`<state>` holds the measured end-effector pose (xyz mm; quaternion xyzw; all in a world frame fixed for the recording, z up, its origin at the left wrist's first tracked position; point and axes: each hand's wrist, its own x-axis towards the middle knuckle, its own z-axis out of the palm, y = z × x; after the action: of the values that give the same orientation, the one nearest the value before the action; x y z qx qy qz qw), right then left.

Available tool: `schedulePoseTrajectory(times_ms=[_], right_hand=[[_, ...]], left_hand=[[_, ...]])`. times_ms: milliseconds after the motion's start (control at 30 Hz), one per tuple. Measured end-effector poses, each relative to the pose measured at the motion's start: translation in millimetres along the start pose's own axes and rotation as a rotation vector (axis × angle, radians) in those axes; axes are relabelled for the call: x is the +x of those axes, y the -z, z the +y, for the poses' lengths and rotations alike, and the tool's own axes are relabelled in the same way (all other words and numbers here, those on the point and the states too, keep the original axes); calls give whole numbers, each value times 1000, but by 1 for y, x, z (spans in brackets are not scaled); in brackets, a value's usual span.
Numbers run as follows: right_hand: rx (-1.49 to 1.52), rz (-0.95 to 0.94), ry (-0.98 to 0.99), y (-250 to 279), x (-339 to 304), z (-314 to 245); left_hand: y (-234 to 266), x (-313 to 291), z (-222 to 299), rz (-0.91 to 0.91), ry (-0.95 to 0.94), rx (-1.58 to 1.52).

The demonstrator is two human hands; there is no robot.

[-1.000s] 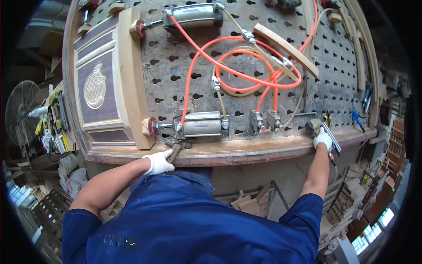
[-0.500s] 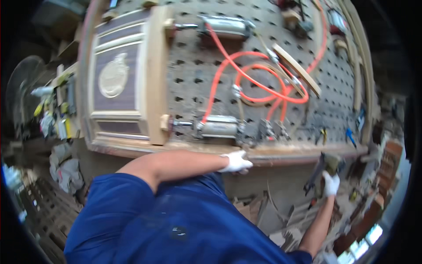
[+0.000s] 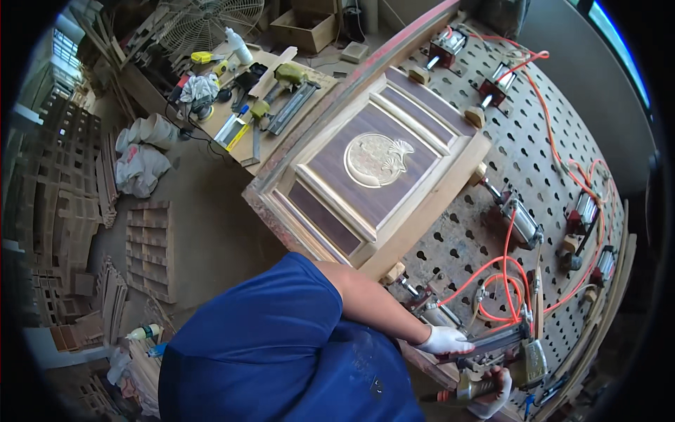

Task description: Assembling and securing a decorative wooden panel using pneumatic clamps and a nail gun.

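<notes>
A nail gun (image 3: 536,363) with a worn yellow-green body and a long dark magazine is over the near right edge of the perforated bench. My right hand (image 3: 494,396), in a white glove with bare fingertips, is wrapped round its handle. My left hand (image 3: 446,341), also gloved, has its fingers closed at the end of the magazine; its fingertips are partly hidden. Further left lies a framed wooden panel (image 3: 330,214) with dark inlays and a pale carved medallion (image 3: 371,160). A light wooden bar (image 3: 429,211) runs along its right side, with cylinder ends against it.
Pneumatic cylinders (image 3: 524,224) and orange hoses (image 3: 505,271) cover parts of the perforated bench (image 3: 450,246). Beyond the panel, a side table (image 3: 309,98) holds other nail guns, a white bottle (image 3: 239,46) and hand tools. A pallet (image 3: 149,250) stands at left, near white sacks (image 3: 140,169).
The view has turned toward the left. My right hand has brought the nail gun up to the bench edge, and my left hand has gone from the edge to its magazine.
</notes>
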<state>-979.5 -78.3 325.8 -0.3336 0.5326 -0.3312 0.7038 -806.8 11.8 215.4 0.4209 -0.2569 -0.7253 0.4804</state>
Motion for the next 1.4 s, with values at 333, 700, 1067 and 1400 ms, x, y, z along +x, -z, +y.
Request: schedulePoseTrajectory(times_ms=[333, 700, 1067, 1400], right_hand=[[276, -368, 74, -270, 2, 112], [541, -413, -89, -366, 35, 189], [221, -392, -108, -436, 24, 181], [-802, -389, 99, -552, 106, 160]], left_hand=[[200, -137, 94, 732, -473, -323], [318, -222, 100, 870, -557, -747], [378, -212, 107, 531, -534, -760], [576, -217, 89, 1238, -522, 1249]])
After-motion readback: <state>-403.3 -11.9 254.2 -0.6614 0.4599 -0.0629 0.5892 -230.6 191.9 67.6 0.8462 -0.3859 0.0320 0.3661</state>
